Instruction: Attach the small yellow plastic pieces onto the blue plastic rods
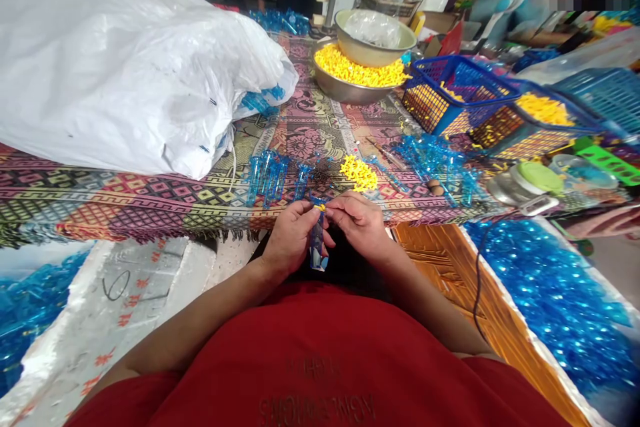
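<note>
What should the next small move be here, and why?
Probably the right hand should press the small yellow piece firmly into the top of the clear blue plastic tube. The left hand grips that tube steady, the right fingers are at the yellow piece, and more yellow pieces lie just ahead.

Woven-cloth table [125,203], white sack [115,67], steel basin [334,90], blue basket [450,97], blue plastic pcs [265,177], yellow pcs [359,173]

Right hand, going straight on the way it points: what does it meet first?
Likely the small yellow piece atop the blue plastic tube in the left hand; depth is unclear.
</note>
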`<state>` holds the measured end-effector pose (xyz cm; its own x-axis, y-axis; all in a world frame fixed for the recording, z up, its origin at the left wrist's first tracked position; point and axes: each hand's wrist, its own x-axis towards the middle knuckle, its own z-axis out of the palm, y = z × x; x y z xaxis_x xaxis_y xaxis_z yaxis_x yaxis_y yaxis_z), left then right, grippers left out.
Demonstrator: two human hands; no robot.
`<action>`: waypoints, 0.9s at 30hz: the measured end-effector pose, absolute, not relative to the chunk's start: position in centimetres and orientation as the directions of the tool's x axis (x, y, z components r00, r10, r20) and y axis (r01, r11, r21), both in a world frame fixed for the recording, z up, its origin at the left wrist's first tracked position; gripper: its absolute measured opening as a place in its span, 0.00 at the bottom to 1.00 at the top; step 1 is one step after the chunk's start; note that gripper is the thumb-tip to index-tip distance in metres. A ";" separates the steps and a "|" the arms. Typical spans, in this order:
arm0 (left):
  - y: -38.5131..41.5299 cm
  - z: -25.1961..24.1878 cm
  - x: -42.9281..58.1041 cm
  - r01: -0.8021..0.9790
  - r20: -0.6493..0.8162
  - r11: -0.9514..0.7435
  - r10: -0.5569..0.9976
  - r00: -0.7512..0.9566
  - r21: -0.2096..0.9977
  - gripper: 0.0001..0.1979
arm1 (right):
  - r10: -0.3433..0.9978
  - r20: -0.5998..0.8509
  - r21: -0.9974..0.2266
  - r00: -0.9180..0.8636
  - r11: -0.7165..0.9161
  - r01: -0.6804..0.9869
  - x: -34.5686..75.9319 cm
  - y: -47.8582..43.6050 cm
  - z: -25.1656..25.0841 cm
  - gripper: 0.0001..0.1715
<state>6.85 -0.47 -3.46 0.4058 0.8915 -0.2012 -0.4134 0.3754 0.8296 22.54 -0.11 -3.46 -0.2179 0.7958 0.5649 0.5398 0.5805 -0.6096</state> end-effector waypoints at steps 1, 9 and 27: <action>-0.5 -3.5 6.8 -0.413 -0.200 0.377 0.889 0.411 0.829 0.10 | 0.797 0.570 -0.613 -0.200 0.574 0.542 22.6 -0.1 -3.6 0.07; -0.8 -3.7 6.7 -0.347 -0.219 0.367 0.891 0.397 0.863 0.10 | 0.798 0.554 -0.602 -0.239 0.582 0.546 23.1 0.3 -3.9 0.08; -0.7 -3.4 6.6 -0.191 -0.231 0.306 0.913 0.335 0.932 0.09 | 0.837 0.505 -0.694 -0.210 0.538 0.479 22.6 0.5 -4.0 0.06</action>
<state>6.57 -0.69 -3.38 0.3350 0.9134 -0.2313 -0.1915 0.3063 0.9325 22.62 0.49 -4.00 -0.2100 0.8374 0.5047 0.4790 0.5381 -0.6935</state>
